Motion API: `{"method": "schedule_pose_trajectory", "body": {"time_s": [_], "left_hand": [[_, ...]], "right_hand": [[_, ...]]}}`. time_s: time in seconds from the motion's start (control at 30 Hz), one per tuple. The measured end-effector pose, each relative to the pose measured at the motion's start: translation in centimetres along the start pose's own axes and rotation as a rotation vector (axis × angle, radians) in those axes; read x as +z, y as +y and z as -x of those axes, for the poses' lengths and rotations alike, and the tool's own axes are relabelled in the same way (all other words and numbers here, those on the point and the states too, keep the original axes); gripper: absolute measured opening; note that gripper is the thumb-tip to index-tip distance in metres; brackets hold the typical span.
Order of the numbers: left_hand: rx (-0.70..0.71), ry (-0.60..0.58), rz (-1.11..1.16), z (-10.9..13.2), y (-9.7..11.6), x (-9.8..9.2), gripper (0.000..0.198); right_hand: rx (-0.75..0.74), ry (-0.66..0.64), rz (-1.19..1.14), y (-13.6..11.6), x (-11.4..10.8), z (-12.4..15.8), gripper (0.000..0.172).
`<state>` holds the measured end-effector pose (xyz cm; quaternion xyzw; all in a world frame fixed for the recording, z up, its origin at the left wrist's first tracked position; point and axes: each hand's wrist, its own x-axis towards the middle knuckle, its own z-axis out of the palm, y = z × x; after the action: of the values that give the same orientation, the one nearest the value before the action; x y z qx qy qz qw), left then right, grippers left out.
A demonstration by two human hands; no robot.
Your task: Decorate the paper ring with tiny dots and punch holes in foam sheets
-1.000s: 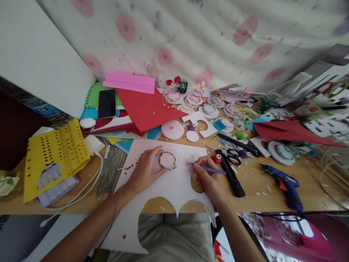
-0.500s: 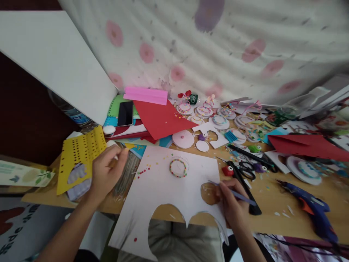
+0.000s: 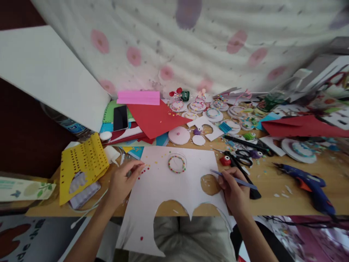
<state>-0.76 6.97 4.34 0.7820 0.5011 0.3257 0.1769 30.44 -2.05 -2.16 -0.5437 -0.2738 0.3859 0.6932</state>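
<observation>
A white paper sheet (image 3: 163, 185) with round cut-outs lies on the wooden table (image 3: 272, 196) before me. On it sits a small white disc (image 3: 177, 163) ringed with coloured beads. My left hand (image 3: 122, 181) rests at the sheet's left edge, its fingertips pinched together by a line of small red beads (image 3: 143, 170); what they hold is too small to see. My right hand (image 3: 231, 189) grips a thin purple pencil (image 3: 234, 179) beside a round hole in the sheet, with its tip pointing left toward the disc.
Black scissors (image 3: 241, 160), a red punch (image 3: 225, 160) and a blue glue gun (image 3: 305, 183) lie to the right. Red paper (image 3: 152, 118), a phone (image 3: 120, 117), a yellow perforated sheet (image 3: 81, 163) and several decorated discs (image 3: 212, 112) crowd the back.
My left hand left the beaded disc, swung out to the yellow sheet, then came back to the sheet's left edge. The right hand kept the pencil and shifted slightly right.
</observation>
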Motion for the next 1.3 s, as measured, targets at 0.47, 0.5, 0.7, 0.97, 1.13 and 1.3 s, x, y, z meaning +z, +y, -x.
{"method": "schedule_pose_trajectory", "body": {"time_s": [0.47,0.5,0.7,0.97,1.13,1.3], "left_hand": [[0.257,-0.228,-0.279,-1.7,-0.8,1.5,0.031],[0.269,-0.253,-0.321,-1.9,-0.8,1.8,0.032],[0.314,-0.34,-0.434,-3.3,-0.5,3.5,0.041],[0.363,-0.415,-0.525,-4.6,-0.1,4.6,0.041],[0.302,-0.291,-0.343,-4.8,0.3,4.0,0.029],[0.155,-0.11,-0.01,-4.1,0.9,3.4,0.01]], "right_hand": [[0.012,-0.048,0.022,0.8,-0.5,-0.6,0.021],[0.011,-0.046,0.028,0.8,-0.5,-0.6,0.021],[0.016,-0.047,0.062,1.0,-0.5,-0.7,0.022],[0.024,-0.067,0.077,1.0,-0.5,-0.9,0.022],[0.025,-0.061,0.084,0.9,-0.5,-0.9,0.023],[0.026,-0.057,0.087,0.8,-0.5,-0.8,0.022]]}}
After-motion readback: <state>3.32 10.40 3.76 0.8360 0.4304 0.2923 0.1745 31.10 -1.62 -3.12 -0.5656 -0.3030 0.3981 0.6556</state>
